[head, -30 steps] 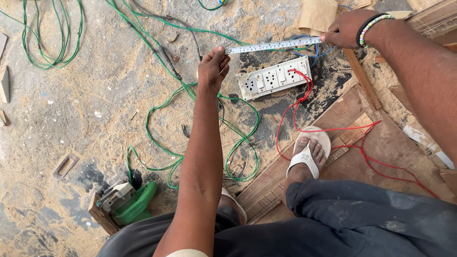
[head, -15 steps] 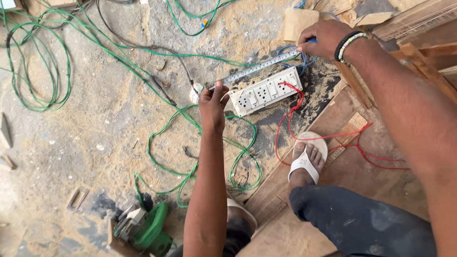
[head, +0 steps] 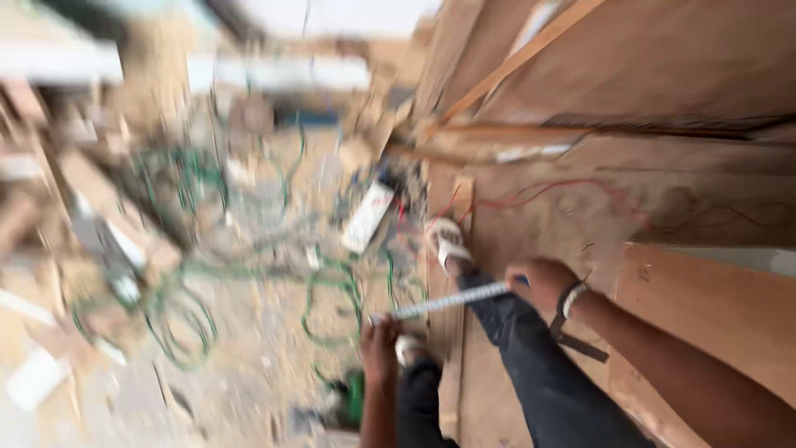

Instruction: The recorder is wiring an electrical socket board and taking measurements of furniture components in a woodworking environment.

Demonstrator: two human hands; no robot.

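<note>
Stretching a thin, silvery metal measuring tape [head: 444, 302] above the dusty floor [head: 249, 365] beside the brown plywood sheet's [head: 705, 315] edge, the left hand [head: 380, 348] and right hand [head: 541, 282] are pinching its ends, where this light, springy blade is probably handling best.

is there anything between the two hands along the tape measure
Nothing visible does. The tape measure runs free from the left hand to the right hand, passing in front of the dark trouser leg. The picture is motion-blurred, so small things would not show.
</note>
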